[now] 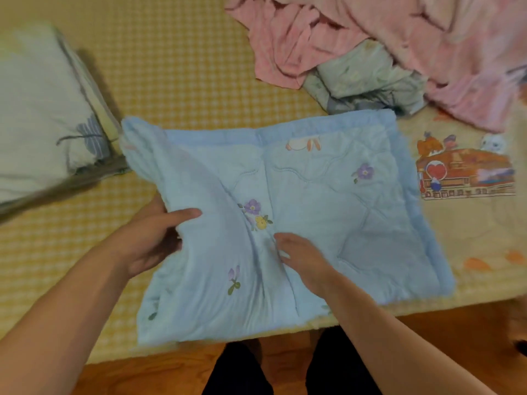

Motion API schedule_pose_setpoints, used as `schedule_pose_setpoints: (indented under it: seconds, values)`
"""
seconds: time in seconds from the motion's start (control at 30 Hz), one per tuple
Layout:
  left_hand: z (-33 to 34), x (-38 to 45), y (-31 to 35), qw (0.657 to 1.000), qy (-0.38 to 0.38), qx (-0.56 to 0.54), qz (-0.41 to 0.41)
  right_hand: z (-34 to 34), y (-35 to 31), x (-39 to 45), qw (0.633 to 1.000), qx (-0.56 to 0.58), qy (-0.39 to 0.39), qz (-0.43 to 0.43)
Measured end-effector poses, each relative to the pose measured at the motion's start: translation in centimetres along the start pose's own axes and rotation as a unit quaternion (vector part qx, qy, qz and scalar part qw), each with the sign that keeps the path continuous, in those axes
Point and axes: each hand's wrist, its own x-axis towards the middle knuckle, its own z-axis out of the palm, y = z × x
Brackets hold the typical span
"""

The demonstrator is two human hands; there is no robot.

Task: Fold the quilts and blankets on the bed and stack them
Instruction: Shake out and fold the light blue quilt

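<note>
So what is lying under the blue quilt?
Around the blue quilt shows the yellow checked bed cover, so it lies on that. Whether anything else is under it cannot be seen. The left hand grips its edge.

Spreading as a yellow checked sheet (176, 67) across most of the view and reaching the near edge. Carrying a cartoon train print (464, 175) at the right, orange-brown with a red heart at its front and small animal figures riding on top. Showing blurred orange prints (474, 263) nearer, below the train. Running as an orange-brown wooden floor (456, 332) along the bottom. Standing there in dark trousers (236, 372), legs slightly apart.
</note>
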Motion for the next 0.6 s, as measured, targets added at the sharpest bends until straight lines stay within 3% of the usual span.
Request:
schedule_pose_setpoints:
  seconds: [0.07,0.17,0.23,0.33,0.43,0.53,0.6]
  values:
    - [6.7,-0.1,1.7,0.997,0.010,0.038,0.070,-4.2,-3.9,-0.9,0.997,0.069,-0.029,-0.012]
    - [17.3,0.8,1.7,0.982,-0.004,0.067,0.179,-11.8,-9.7,-2.4,0.988,0.146,-0.012,-0.041]
    - [24.6,3.0,-0.1,0.970,0.013,0.130,0.206,-17.4,-12.4,-3.0,0.983,0.173,-0.002,-0.062]
    - [35.0,8.3,-4.0,0.950,0.086,0.263,0.146,-25.5,-13.5,-2.3,0.983,0.176,0.014,-0.057]
    - [41.8,14.2,-8.4,0.925,0.093,0.362,0.071,-30.4,-11.6,0.2,0.991,0.130,0.031,-0.007]
    - [43.9,18.1,-11.0,0.925,0.069,0.372,0.038,-31.6,-9.6,3.5,0.998,0.020,0.060,0.007]
    - [43.5,18.0,-11.1,0.946,0.031,0.316,0.067,-31.2,-9.5,5.0,0.996,-0.038,0.078,-0.009]
